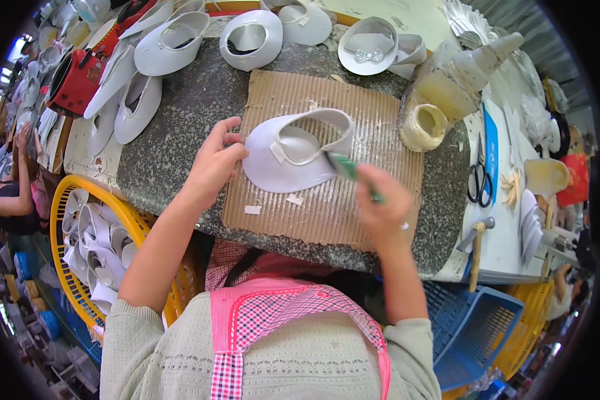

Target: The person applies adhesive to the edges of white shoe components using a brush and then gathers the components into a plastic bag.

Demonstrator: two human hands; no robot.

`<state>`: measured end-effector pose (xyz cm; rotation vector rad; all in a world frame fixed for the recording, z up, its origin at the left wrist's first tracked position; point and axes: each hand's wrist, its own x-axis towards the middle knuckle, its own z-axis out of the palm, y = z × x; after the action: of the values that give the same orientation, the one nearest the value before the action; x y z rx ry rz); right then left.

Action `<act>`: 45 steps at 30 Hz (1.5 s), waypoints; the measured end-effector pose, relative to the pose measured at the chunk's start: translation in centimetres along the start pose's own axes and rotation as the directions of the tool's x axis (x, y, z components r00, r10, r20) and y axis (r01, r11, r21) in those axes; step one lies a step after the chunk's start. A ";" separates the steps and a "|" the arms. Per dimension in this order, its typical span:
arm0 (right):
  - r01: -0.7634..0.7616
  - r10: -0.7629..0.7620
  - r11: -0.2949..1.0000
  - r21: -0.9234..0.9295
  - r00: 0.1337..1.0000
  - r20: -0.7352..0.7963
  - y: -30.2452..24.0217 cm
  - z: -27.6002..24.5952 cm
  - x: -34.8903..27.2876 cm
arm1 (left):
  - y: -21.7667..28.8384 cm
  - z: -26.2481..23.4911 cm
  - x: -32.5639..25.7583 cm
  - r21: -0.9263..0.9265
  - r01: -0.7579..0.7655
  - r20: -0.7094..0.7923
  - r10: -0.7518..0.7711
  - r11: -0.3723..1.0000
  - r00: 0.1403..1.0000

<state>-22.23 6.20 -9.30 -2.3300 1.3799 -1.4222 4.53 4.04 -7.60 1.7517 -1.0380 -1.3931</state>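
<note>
A white shoe upper (257, 170) with an open middle and a small pale tab lies on a ridged cardboard sheet (380, 220). My left hand (215, 160) holds its rounded left edge between thumb and fingers. In my right hand (383, 200) is a green-handled brush (343, 165), slightly blurred, the fingers closed round the handle. Its dark tip touches the upper near the right side of the opening. White scraps (252, 209) lie on the cardboard just below the upper.
More white uppers (173, 47) line the far side of the dark stone slab (167, 120). A glue-crusted pot (423, 127) and bottle stand right, near black scissors (479, 180). A yellow basket (63, 200) of white pieces sits lower left; a blue basket (480, 327) lower right.
</note>
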 end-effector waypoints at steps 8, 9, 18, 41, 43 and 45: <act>-0.701 0.319 0.554 0.449 0.677 0.663 -4.2 4.8 3.7 | -3.2 -0.1 -1.3 -0.085 -0.251 -0.102 0.242 0.964 0.965; -0.698 0.318 0.560 0.446 0.678 0.662 -4.3 5.6 4.6 | -3.9 0.0 -1.2 -0.092 -0.255 -0.103 0.246 0.963 0.964; -0.942 0.216 0.038 0.334 0.334 0.917 -4.8 6.0 6.8 | -4.7 -0.6 -1.6 -0.335 -0.269 -0.098 0.250 0.903 0.963; -0.223 0.203 0.962 -0.158 0.971 -0.129 9.7 -5.0 5.9 | 5.2 2.9 -0.4 -0.400 -0.337 0.255 0.457 0.852 0.852; -0.316 0.311 0.948 -0.026 0.942 -0.125 9.6 -5.9 6.2 | 6.9 3.5 -1.0 -0.270 -0.618 0.098 0.659 0.738 0.745; -0.351 0.409 0.898 0.263 0.888 -0.211 8.2 -7.6 6.7 | 6.6 2.9 -1.0 -0.226 -0.599 0.124 0.633 0.768 0.764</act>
<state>-32.06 -0.77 -4.49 -1.6621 1.5456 -1.6893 0.36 1.78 -2.01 1.0029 -1.3946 -1.1799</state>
